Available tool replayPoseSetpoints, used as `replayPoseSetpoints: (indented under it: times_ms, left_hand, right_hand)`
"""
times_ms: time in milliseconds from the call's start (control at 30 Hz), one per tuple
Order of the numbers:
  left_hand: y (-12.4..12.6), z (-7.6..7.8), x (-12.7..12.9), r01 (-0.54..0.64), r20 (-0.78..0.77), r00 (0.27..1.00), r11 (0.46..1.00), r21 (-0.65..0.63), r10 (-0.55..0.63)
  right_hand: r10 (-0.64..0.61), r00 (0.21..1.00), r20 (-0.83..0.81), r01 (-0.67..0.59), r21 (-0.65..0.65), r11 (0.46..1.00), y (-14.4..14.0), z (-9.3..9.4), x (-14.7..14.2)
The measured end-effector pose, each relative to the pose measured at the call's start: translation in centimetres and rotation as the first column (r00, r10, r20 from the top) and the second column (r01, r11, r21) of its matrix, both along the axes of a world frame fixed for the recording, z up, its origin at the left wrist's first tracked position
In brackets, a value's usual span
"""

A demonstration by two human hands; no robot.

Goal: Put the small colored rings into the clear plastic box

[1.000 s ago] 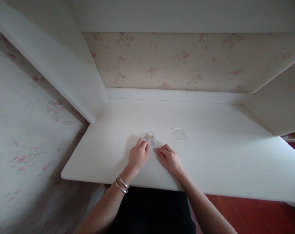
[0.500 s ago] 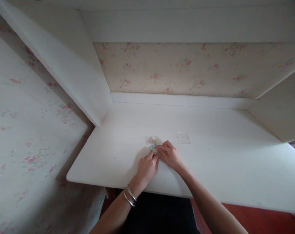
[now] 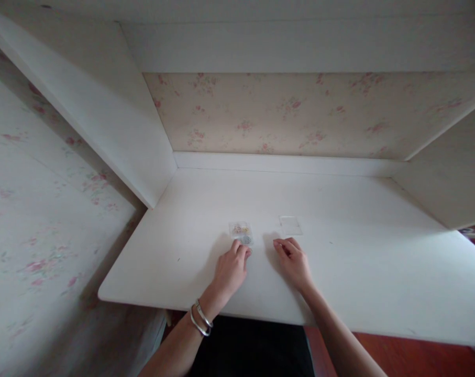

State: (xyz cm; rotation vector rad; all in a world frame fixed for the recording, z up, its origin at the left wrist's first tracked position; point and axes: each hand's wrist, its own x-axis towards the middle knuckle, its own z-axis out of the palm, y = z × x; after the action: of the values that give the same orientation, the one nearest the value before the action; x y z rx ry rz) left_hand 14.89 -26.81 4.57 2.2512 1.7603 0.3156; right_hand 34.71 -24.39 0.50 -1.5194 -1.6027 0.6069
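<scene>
A small clear plastic box (image 3: 241,229) lies on the white desk, with tiny coloured pieces, reddish, yellow and grey-green, in its compartments. My left hand (image 3: 231,266), wearing two silver bangles, is closed at the box's near edge, its fingertips covering the front corner. To the right, my right hand (image 3: 295,263) hovers low over the desk with thumb and fingers pinched together. Whatever may be between those fingertips is too small to make out. Just beyond it lies a flat, clear square lid (image 3: 290,225) with nothing visible on it.
The white desk (image 3: 358,272) has a rounded left corner. A tall white side panel (image 3: 103,110) rises at the left, and a low ledge (image 3: 284,162) runs along the back. Floral wallpaper (image 3: 33,251) covers the walls. A small dark speck (image 3: 178,259) lies left of my hands.
My right hand has moved away from the box to the right, fingers still pinched. My left hand stays at the box's near edge. The whole view has shifted slightly.
</scene>
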Motion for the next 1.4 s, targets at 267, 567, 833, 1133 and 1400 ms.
replayPoseSetpoints:
  times_ms: [267,567,833,1133,1400]
  left_hand:
    - [2.9,0.2,0.6,-0.06,-0.018,0.998,0.994,0.095,0.062]
    - [2.8,-0.2,-0.6,-0.136,0.156,0.982,0.974,0.183,0.108]
    - [2.4,-2.7,-4.3,-0.264,0.484,0.856,0.958,0.111,0.18]
    - [2.5,-3.9,-4.2,-0.174,0.497,0.86,0.982,0.071,0.116]
    - [3.9,-3.6,-3.2,-0.101,0.516,0.853,0.995,0.017,0.078]
  right_hand:
    - [0.005,1.0,-0.002,-0.005,0.007,1.0,0.1,-0.3,-0.1]
    - [-0.059,0.998,-0.02,0.059,0.006,0.998,0.2,-0.4,0.2]
    - [-0.354,0.82,0.45,0.38,0.034,0.924,3.9,0.9,1.7]
    - [-0.169,0.815,0.555,0.268,-0.102,0.958,5.8,0.9,3.3]
    - [-0.036,0.974,-0.225,-0.016,-0.228,0.973,5.0,3.4,0.8]
